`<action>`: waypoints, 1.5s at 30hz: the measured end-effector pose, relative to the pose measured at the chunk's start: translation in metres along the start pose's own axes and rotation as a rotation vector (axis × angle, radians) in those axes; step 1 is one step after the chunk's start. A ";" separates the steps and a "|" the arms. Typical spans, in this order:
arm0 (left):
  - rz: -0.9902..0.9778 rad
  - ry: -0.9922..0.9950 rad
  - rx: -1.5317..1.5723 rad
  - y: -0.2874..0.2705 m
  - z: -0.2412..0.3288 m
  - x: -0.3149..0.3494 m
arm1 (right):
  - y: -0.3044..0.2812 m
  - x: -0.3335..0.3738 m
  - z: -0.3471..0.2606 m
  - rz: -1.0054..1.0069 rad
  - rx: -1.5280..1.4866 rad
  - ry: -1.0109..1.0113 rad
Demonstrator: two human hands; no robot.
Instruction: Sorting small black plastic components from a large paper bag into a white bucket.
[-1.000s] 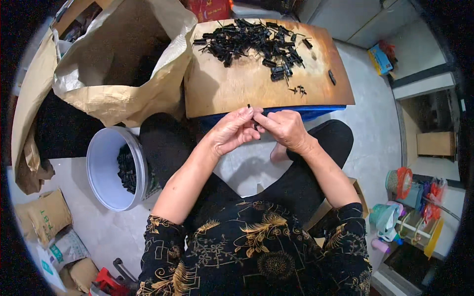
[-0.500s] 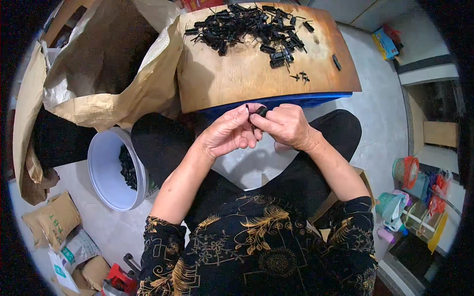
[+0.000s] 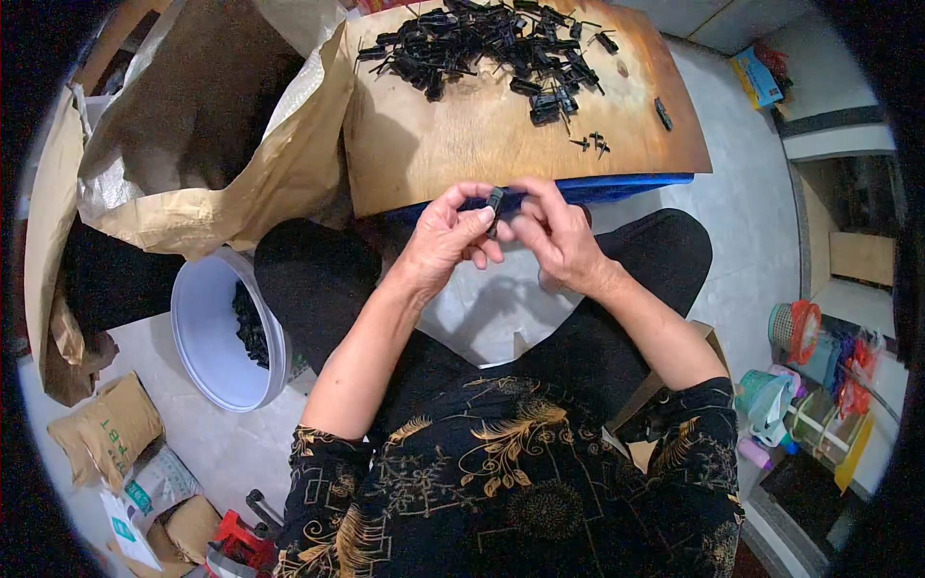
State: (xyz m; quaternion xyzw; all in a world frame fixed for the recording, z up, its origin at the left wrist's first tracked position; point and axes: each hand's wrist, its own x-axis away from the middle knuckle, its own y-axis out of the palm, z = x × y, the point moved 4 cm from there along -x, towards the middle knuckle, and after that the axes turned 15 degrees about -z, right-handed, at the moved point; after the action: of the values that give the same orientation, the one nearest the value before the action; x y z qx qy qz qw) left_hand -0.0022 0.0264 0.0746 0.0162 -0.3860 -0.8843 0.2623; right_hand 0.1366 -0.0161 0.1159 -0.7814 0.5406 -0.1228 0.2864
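Note:
Between the thumb and fingers of my left hand [image 3: 445, 231] is a small black plastic part [image 3: 495, 200], held upright in front of the board's near edge. My right hand [image 3: 561, 236] is close beside it, its index finger and thumb apart; I see nothing in its grasp. A heap of similar black parts [image 3: 462, 48], many with thin stems, covers the far side of the wooden board [image 3: 443, 144]. A few tiny black pieces [image 3: 594, 144] lie near the board's front, and a single black part [image 3: 663, 114] rests at its right.
An open brown sack [image 3: 183, 217] stands left of the board. Below it, a white bucket [image 3: 207, 337] tilts by my left leg with black parts inside. Brown packages [image 3: 111, 424] lie at lower left. Baskets and bags [image 3: 771, 405] are on the right.
My right hand has let go of the black part and drawn slightly right, its fingers spreading. The part now stands upright in my left hand.

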 end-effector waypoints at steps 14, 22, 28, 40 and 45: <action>0.330 0.161 -0.562 -0.001 0.003 -0.015 | 0.021 -0.021 0.036 -0.072 -0.755 0.363; 0.414 0.183 -0.606 -0.005 0.003 -0.024 | 0.022 -0.025 0.045 -0.056 -0.748 0.439; 0.430 0.175 -0.610 -0.008 0.000 -0.028 | 0.023 -0.026 0.050 -0.057 -0.719 0.466; 0.553 0.296 -1.269 -0.009 -0.002 -0.031 | 0.033 -0.027 0.076 -0.138 -0.679 0.582; 0.439 0.213 -1.106 -0.007 0.000 -0.034 | 0.019 -0.026 0.067 -0.106 -0.541 0.366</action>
State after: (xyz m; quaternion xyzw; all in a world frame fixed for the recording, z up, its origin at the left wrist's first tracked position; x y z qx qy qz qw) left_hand 0.0239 0.0466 0.0636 -0.1143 0.1650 -0.8726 0.4453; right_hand 0.1451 0.0244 0.0538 -0.8213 0.5545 -0.1279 -0.0401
